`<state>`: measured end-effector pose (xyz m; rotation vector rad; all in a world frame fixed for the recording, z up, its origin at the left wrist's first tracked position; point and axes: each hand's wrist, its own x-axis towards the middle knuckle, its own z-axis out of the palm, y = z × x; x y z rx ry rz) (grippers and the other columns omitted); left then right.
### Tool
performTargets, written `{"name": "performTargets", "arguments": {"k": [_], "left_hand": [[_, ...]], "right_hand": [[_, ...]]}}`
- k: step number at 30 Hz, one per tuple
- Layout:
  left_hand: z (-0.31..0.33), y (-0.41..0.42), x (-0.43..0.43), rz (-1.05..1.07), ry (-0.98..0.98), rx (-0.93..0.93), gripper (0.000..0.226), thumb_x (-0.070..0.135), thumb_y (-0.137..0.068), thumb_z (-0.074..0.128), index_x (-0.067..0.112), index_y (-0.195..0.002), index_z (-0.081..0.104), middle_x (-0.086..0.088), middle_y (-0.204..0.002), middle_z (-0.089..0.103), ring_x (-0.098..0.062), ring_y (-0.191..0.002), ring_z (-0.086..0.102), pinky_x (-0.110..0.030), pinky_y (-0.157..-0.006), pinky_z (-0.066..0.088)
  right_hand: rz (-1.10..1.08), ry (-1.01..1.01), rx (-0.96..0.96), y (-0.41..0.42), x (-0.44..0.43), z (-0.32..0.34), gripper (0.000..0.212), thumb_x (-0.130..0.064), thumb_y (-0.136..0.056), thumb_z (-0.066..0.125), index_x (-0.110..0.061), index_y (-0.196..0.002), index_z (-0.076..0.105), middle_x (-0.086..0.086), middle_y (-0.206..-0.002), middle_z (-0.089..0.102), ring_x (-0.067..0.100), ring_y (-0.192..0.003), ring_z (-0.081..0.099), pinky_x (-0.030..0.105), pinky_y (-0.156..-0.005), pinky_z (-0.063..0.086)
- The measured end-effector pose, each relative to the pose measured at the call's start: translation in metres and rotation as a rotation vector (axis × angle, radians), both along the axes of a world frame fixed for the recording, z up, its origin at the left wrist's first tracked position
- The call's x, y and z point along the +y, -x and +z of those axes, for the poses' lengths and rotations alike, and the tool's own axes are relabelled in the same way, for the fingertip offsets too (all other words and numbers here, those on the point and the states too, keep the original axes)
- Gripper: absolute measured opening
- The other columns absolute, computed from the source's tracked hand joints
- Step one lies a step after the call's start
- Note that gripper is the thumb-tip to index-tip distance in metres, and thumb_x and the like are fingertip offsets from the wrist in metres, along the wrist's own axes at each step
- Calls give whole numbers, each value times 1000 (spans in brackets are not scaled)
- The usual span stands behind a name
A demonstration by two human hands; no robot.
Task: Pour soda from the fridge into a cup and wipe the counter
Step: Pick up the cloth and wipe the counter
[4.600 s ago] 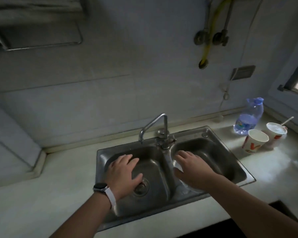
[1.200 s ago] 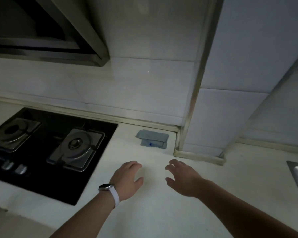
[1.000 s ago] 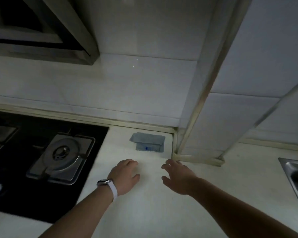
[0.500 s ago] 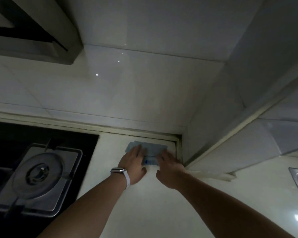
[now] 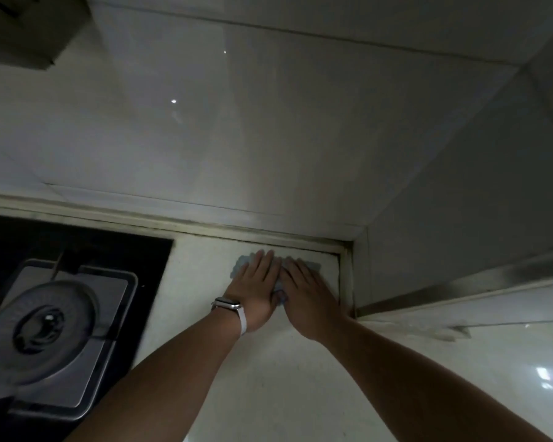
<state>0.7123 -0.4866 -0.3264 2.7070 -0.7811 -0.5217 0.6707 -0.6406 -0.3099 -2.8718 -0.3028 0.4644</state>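
Note:
A folded blue-grey cloth [image 5: 240, 264] lies on the pale counter [image 5: 268, 378] in the back corner by the wall. My left hand [image 5: 255, 290], with a watch on its wrist, lies flat on the cloth's left part, fingers straight. My right hand [image 5: 304, 295] lies flat on its right part, fingers straight and side by side with the left. Most of the cloth is hidden under both palms. No cup, soda or fridge is in view.
A black gas hob [image 5: 55, 314] with a round burner sits left of the hands. A tiled wall [image 5: 237, 138] rises behind the counter. A boxed-in column with a metal edge strip [image 5: 460, 288] juts out on the right. A range hood corner [image 5: 29, 27] hangs at top left.
I turned from the sink to the hob corner. Both hands reached forward over the counter and now lie flat on the cloth, further onto it than half a second ago.

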Motion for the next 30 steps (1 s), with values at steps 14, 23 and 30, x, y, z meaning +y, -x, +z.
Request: {"name": "performTargets", "arguments": {"k": [14, 23, 30], "left_hand": [[2, 45, 16, 44, 10, 19, 71, 45, -100, 40, 19, -156, 6, -1, -165, 1, -19, -151, -4, -35, -121, -1], [-3, 132, 36, 18, -90, 19, 75, 55, -93, 20, 19, -156, 4, 0, -165, -2, -19, -151, -8, -43, -123, 5], [-7, 208, 55, 12, -96, -5, 71, 55, -95, 16, 21, -156, 4, 4, -163, -6, -20, -151, -8, -48, -122, 1]], "right_hand": [[-64, 55, 80, 41, 18, 9, 65, -26, -102, 34, -18, -156, -2, -2, -165, -6, 16, -150, -9, 36, -121, -7], [-41, 10, 32, 130, 37, 8, 63, -27, -102, 35, -18, -157, 8, 2, -165, 3, 20, -151, -3, 37, -122, -3], [-47, -3, 17, 208, 53, 9, 62, -29, -102, 35, -18, -157, 7, 1, -165, 2, 19, -151, -5, 36, -120, -8]]}}
